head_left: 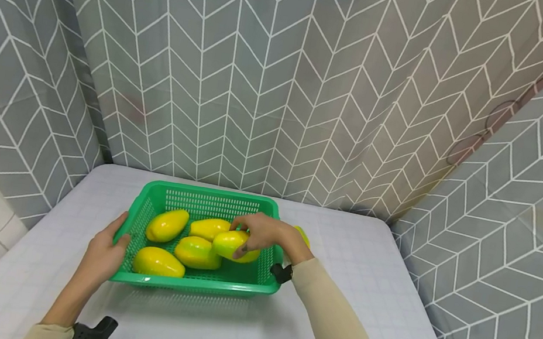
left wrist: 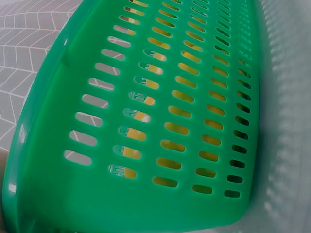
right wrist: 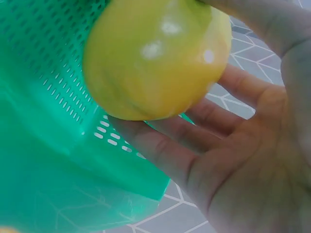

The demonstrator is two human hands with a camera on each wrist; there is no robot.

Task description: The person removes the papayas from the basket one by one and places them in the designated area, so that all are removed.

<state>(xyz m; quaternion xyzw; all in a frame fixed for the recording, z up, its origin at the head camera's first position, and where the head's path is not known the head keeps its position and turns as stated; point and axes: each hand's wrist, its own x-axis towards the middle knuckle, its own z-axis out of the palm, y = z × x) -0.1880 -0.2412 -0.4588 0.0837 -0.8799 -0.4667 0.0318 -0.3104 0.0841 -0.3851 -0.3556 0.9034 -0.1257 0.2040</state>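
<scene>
A green plastic basket (head_left: 195, 283) with slotted walls holds several yellow-green mangoes (head_left: 158, 262). My left hand (head_left: 103, 252) grips the basket's left rim, with the thumb over the edge. The left wrist view is filled by the basket's slotted wall (left wrist: 43, 189), and yellow shows through the slots. Over the right part of the basket, my right hand (head_left: 261, 234) holds one mango (head_left: 229, 243) between thumb and fingers. Up close in the right wrist view, that mango (right wrist: 155, 63) rests against the fingertips, beside the basket wall (right wrist: 53, 131).
Behind my right wrist, another yellow-green fruit (head_left: 302, 235) lies on the table outside the basket, mostly hidden. The white-covered table (head_left: 344, 246) is bordered by grey chevron-patterned curtains (head_left: 265, 74) at the back and sides.
</scene>
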